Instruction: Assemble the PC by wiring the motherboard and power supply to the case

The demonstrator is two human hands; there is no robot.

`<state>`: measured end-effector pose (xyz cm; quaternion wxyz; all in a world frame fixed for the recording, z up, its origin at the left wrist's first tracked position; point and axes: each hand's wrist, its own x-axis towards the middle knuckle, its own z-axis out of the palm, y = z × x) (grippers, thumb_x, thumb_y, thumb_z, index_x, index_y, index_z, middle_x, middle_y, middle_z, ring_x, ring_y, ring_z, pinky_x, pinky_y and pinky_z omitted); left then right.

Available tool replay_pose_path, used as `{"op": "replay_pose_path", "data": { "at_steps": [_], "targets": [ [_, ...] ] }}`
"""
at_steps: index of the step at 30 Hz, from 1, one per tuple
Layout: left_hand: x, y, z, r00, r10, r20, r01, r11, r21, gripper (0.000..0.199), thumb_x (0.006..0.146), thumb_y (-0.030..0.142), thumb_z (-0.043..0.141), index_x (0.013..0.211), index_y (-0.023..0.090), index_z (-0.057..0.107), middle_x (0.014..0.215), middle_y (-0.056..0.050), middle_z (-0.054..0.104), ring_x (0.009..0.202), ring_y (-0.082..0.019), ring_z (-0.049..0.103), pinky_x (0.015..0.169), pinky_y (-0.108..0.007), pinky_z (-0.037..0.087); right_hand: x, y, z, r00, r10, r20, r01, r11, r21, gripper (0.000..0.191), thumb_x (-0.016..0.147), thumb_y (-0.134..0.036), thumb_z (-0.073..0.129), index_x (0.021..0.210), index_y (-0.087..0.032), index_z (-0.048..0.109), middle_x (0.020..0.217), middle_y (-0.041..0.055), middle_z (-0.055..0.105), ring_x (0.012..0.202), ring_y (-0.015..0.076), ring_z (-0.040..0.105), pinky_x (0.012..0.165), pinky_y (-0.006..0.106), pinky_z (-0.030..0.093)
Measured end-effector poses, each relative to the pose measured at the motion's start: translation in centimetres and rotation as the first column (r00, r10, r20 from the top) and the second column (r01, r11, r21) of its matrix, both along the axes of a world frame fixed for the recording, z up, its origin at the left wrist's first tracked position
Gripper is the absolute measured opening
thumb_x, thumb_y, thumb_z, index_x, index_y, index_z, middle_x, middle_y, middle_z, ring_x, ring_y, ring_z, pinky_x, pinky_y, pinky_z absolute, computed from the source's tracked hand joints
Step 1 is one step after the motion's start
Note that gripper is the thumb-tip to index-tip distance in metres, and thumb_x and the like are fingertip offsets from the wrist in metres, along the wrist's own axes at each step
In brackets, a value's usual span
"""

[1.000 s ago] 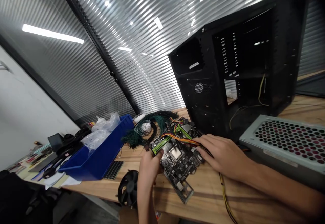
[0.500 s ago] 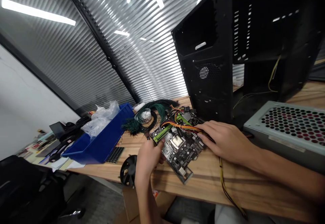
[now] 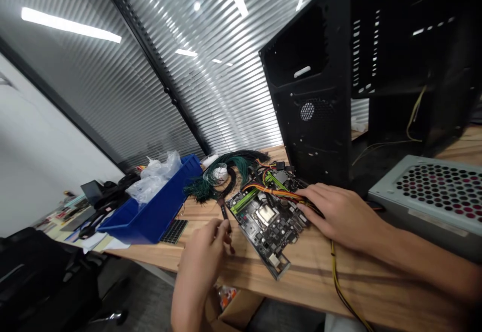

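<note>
A black motherboard (image 3: 259,246) with a silver processor (image 3: 266,214) and green memory slots lies on the wooden table. Just left of it my left hand (image 3: 203,246) has its fingers curled round a thin dark tool that looks like a small brush (image 3: 224,210); the grip is partly hidden. On the board's right side my right hand (image 3: 333,211) closes over a bundle of orange, yellow and black power cables (image 3: 273,190). A yellow and black cable (image 3: 334,266) hangs down from under it to the table's front edge.
A black computer case (image 3: 312,96) stands behind, with a grey power supply (image 3: 425,191) at right. On the left are a blue bin (image 3: 158,206) holding plastic bags and a dark grid-like part (image 3: 173,231). Green wires (image 3: 207,179) lie behind the board.
My left hand has moved off the motherboard's edge to the left and now has the brush-like tool at its fingers. It covers the black fan. My right hand stays on the cables.
</note>
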<state>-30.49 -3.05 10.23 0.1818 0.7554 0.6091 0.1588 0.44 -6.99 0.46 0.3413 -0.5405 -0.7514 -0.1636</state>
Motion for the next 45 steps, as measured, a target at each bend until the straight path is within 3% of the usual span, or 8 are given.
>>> {"op": "replay_pose_path", "data": {
  "at_steps": [4,8,18,24,31,38,41,45],
  "targets": [
    [-1.2,0.0,1.0,0.981,0.196,-0.013,-0.192,0.971,0.146,0.042,0.099,0.058,0.04,0.1,0.029,0.071,0.096,-0.004,0.081,0.097,-0.028,0.073,0.079,-0.034,0.047,0.0,0.1,-0.1,1.0,-0.004,-0.012,0.004,0.999,-0.051,0.022,0.109,-0.033,0.047,0.115,-0.018,0.063,0.103,0.0075,0.068,0.092,0.0269,0.067,0.079,0.043,0.052],
    [-1.0,1.9,0.1,0.912,0.364,-0.191,-0.322,0.921,0.218,0.043,0.1,0.053,0.039,0.108,0.028,0.073,0.116,-0.008,0.08,0.114,-0.032,0.07,0.089,-0.039,0.048,-0.1,0.3,-0.3,1.0,0.005,-0.025,-0.006,0.999,-0.035,0.021,0.109,-0.033,0.045,0.112,-0.02,0.062,0.1,0.0071,0.068,0.089,0.0271,0.067,0.076,0.043,0.053],
    [2.9,5.0,-4.2,0.849,0.359,-0.388,-0.308,0.932,0.189,0.032,0.086,0.045,0.064,0.092,0.017,0.078,0.116,-0.03,0.076,0.125,-0.049,0.064,0.102,-0.064,0.037,-0.2,0.4,-0.3,1.0,0.013,-0.018,-0.013,1.0,0.001,0.019,0.107,-0.029,0.048,0.11,-0.019,0.064,0.096,0.0072,0.068,0.086,0.0271,0.066,0.074,0.043,0.052],
    [3.0,3.9,-2.7,0.886,0.379,-0.268,-0.321,0.917,0.237,0.039,0.088,0.051,0.061,0.087,0.016,0.078,0.105,-0.03,0.078,0.11,-0.047,0.072,0.097,-0.058,0.042,-0.3,0.1,0.1,1.0,0.015,-0.013,-0.015,1.0,-0.02,0.017,0.107,-0.026,0.05,0.11,-0.018,0.064,0.098,0.0084,0.068,0.088,0.0271,0.067,0.076,0.042,0.052],
    [2.7,2.2,0.0,0.876,0.481,0.05,-0.455,0.785,0.422,0.056,0.102,0.057,0.038,0.119,0.019,0.075,0.119,-0.018,0.079,0.116,-0.039,0.071,0.098,-0.047,0.05,-0.5,-0.1,0.6,1.0,0.003,-0.009,-0.004,0.999,-0.052,0.017,0.106,-0.026,0.049,0.108,-0.019,0.065,0.097,0.0096,0.069,0.088,0.0283,0.067,0.077,0.045,0.056],
    [1.7,-1.9,2.3,0.778,0.209,0.593,-0.549,0.685,0.479,0.042,0.088,0.059,0.07,0.104,0.021,0.08,0.092,-0.004,0.082,0.094,-0.024,0.076,0.085,-0.029,0.056,-0.4,-0.4,0.8,1.0,-0.005,0.01,0.006,0.997,-0.08,0.023,0.108,-0.029,0.044,0.11,-0.018,0.064,0.1,0.0116,0.07,0.09,0.0291,0.067,0.08,0.047,0.057],
    [1.6,-3.5,3.0,0.775,0.154,0.613,-0.507,0.731,0.456,0.04,0.083,0.058,0.077,0.098,0.022,0.081,0.087,-0.002,0.081,0.083,-0.021,0.075,0.074,-0.026,0.057,-0.1,-0.2,0.5,0.999,-0.003,0.041,0.005,0.998,-0.064,0.021,0.108,-0.027,0.047,0.114,-0.016,0.064,0.102,0.0102,0.069,0.093,0.0279,0.068,0.081,0.045,0.055],
    [2.2,-3.5,2.8,0.872,0.032,0.489,-0.315,0.802,0.508,0.035,0.087,0.055,0.073,0.094,0.022,0.082,0.093,-0.003,0.082,0.082,-0.02,0.074,0.07,-0.026,0.056,0.1,0.2,-0.1,0.999,0.007,0.047,-0.006,1.0,-0.022,0.024,0.109,-0.032,0.048,0.116,-0.015,0.065,0.101,0.0088,0.069,0.092,0.027,0.067,0.08,0.043,0.052]
  ]
}}
